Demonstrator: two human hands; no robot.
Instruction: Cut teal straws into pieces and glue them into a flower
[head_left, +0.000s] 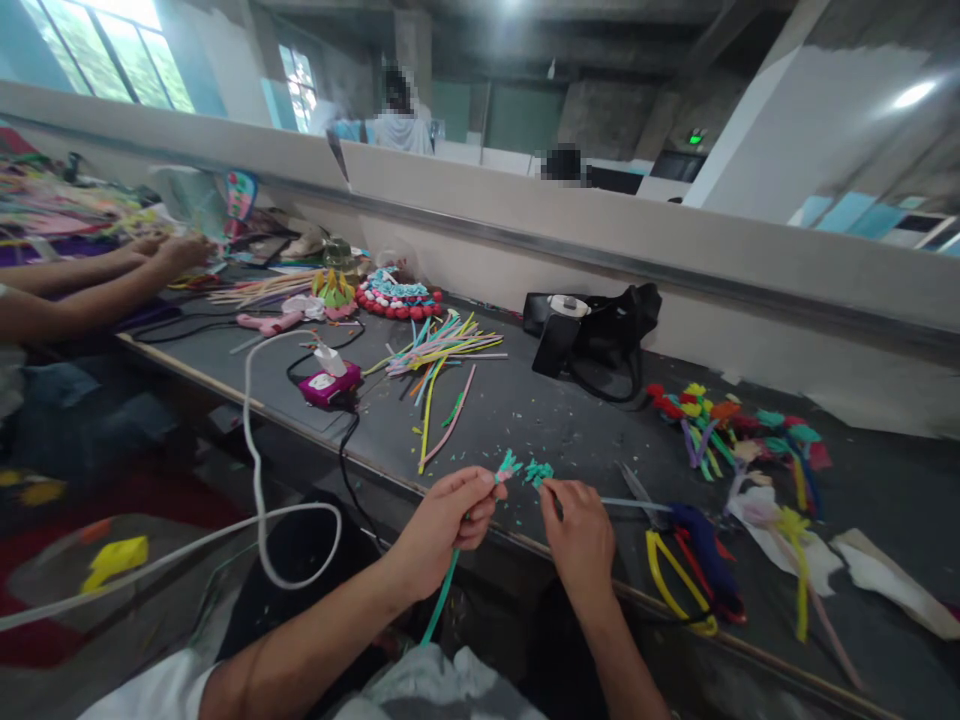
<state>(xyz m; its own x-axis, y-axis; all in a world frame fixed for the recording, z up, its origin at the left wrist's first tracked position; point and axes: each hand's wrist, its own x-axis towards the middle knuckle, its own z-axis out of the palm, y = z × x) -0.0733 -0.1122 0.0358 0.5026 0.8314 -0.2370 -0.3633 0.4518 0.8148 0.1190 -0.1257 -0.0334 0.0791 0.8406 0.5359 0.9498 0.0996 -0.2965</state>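
Note:
My left hand (450,520) is closed around a teal pipe cleaner stem (442,600) that hangs down toward my lap, its frayed teal tip (508,465) poking out above my fingers. My right hand (577,530) pinches a small teal fuzzy piece (538,472) close beside that tip, just over the dark table (525,410) near its front edge. Teal scraps lie scattered on the table around both hands.
Scissors (637,495) and yellow and red handled tools (690,580) lie right of my hands. Finished pipe-cleaner flowers (735,430) sit at far right, loose pipe cleaners (442,355) in the middle, a black bag (592,325) behind. Another person's arms (97,280) work at left beside a white cable (255,450).

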